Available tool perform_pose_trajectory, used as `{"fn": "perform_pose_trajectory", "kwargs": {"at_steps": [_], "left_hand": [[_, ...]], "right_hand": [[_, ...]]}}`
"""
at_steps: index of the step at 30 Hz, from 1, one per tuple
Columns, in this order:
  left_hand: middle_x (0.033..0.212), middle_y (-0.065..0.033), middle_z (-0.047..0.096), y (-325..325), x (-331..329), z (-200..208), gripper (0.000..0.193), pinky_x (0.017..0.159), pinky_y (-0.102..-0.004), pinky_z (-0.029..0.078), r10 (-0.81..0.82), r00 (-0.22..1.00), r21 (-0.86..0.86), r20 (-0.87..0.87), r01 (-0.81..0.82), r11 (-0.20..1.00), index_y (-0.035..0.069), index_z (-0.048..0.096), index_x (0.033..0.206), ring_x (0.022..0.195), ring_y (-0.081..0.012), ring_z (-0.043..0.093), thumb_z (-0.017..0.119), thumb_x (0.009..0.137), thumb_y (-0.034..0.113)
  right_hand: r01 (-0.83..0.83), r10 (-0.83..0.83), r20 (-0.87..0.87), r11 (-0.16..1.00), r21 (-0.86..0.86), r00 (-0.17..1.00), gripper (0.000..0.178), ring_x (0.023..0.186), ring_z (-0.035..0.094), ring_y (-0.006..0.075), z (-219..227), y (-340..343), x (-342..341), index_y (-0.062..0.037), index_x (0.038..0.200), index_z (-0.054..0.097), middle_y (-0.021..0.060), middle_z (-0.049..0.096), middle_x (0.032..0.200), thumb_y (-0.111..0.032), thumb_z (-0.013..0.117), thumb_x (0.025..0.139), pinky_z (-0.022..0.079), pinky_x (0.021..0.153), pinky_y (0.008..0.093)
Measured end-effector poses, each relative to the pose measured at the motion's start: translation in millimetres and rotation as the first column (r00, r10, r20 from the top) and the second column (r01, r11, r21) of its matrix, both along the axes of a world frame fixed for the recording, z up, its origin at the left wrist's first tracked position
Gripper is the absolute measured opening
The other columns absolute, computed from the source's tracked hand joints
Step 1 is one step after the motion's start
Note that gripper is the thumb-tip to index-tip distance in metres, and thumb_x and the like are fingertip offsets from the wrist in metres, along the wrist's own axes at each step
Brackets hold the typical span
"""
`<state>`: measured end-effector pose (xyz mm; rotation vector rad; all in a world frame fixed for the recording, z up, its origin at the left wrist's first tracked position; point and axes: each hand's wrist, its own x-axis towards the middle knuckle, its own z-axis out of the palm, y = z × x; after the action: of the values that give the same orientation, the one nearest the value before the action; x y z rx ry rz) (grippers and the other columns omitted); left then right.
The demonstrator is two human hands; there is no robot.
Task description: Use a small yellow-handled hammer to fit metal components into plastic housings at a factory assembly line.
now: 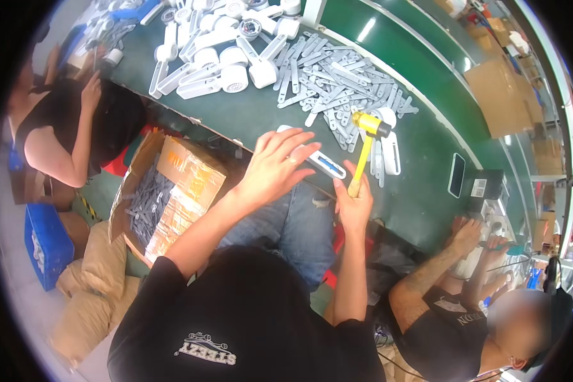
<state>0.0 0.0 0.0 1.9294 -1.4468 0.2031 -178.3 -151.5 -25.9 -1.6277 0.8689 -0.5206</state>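
My left hand (275, 160) is spread out, fingers apart, over a white plastic handle part (326, 165) with a dark slot along its face. The hand covers part of this piece, so whether the palm presses on it cannot be told. My right hand (354, 202) is closed round the grip of a yellow mallet (363, 156). The mallet's head is up, with one dark face to the right. A right-hand fingertip is close to the near end of the white part. Beyond the hands lies a heap of flat grey plastic strips (337, 79).
Many white round-headed handles (213, 67) are piled at the far left of the green table (420, 191). A phone (456, 175) lies at right. An open carton (188, 184) of dark strips stands left of my legs. Co-workers (60, 137) sit on both sides.
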Motion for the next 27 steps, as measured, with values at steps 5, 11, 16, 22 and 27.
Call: {"fn": "perform_pose_trajectory", "kwargs": {"at_steps": [5,11,16,22,27], "left_hand": [[0.119,-0.0033,0.074,-27,18,-12,0.035,0.118,-0.0502,0.042,-0.207,0.975,0.117,0.080,0.197,0.973,0.017,0.076,0.123,0.114,-0.0209,0.069,0.079,0.088,0.018],[0.114,-0.0037,0.075,-19,27,-11,0.034,0.112,-0.0498,0.046,-0.206,0.966,0.036,0.154,0.203,0.978,0.014,0.076,0.121,0.102,-0.0212,0.072,0.068,0.089,0.011],[0.114,-0.0118,0.079,39,88,27,0.030,0.093,-0.0450,0.056,0.080,0.994,-0.105,0.072,-0.072,0.992,0.010,0.077,0.122,0.096,-0.0314,0.074,0.077,0.093,0.019],[0.112,-0.0191,0.077,146,266,23,0.038,0.090,-0.0468,0.059,0.821,0.557,0.015,0.127,-0.828,0.560,0.012,0.078,0.126,0.100,-0.0391,0.075,0.074,0.095,0.034],[0.116,-0.0228,0.076,192,396,-14,0.044,0.096,-0.0537,0.056,0.850,0.479,0.247,0.219,-0.870,0.427,0.014,0.075,0.131,0.109,-0.0436,0.073,0.067,0.094,0.036]], "right_hand": [[-0.086,0.099,0.049,0.973,-0.214,0.994,0.026,0.096,0.073,0.0207,-19,-5,-3,-0.0025,0.121,0.076,0.0101,0.071,0.128,-0.006,0.077,0.095,0.058,0.084,0.0333],[-0.100,0.108,0.030,0.973,-0.207,0.994,0.031,0.120,0.070,0.0271,-6,0,8,-0.0021,0.125,0.076,0.0152,0.072,0.131,-0.011,0.078,0.095,0.052,0.104,0.0363],[-0.026,0.025,0.162,1.000,0.009,0.987,0.039,0.055,0.056,0.0049,-5,1,-6,0.0017,0.138,0.066,0.0072,0.070,0.140,-0.004,0.072,0.099,0.042,0.045,0.0221],[-0.014,0.018,0.021,0.983,-0.184,1.000,0.033,0.097,0.075,0.0199,-26,-7,-24,0.0018,0.129,0.071,0.0108,0.075,0.130,-0.005,0.074,0.097,0.061,0.084,0.0354],[-0.114,0.117,-0.012,0.935,-0.336,0.993,0.031,0.114,0.073,0.0262,-11,-4,-3,-0.0047,0.126,0.076,0.0136,0.077,0.122,-0.015,0.076,0.097,0.054,0.101,0.0368]]}}
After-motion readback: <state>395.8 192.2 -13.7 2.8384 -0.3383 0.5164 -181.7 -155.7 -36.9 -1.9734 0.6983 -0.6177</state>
